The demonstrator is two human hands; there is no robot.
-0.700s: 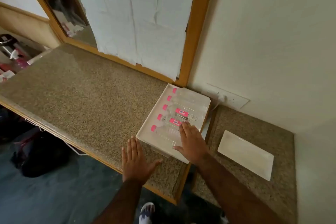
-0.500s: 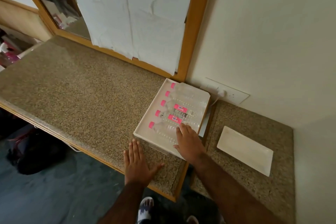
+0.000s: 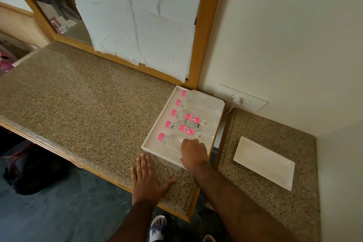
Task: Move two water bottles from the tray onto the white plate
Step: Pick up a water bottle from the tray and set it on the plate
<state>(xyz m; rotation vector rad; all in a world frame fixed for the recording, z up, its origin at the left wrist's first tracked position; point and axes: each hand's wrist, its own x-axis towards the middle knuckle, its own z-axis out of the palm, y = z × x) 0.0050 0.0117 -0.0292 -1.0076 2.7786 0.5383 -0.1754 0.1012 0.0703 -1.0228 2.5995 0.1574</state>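
A white tray [image 3: 160, 119] sits at the right end of the speckled counter [image 3: 88, 100] and holds several clear water bottles with pink caps, lying side by side. My right hand [image 3: 194, 151] has its fingers curled over the nearest water bottle [image 3: 171, 143], which still lies in the tray. The two bottles behind it, such as the labelled bottle [image 3: 193, 119], carry pink labels. My left hand [image 3: 145, 179] rests flat and open on the counter just in front of the tray. The white plate [image 3: 264, 163] lies bare on the lower counter to the right.
A narrow gap [image 3: 219, 139] separates the tray's counter from the lower one. A wall socket with a plug [image 3: 238, 100] is behind the tray. A paper-covered mirror [image 3: 137, 15] stands at the back. A dark bag [image 3: 29, 173] and my sandalled foot [image 3: 158, 228] are on the floor.
My right hand has slid back toward me from the labelled bottles to the nearest one, and its fingers have curled down around it. My left hand stays flat on the counter.
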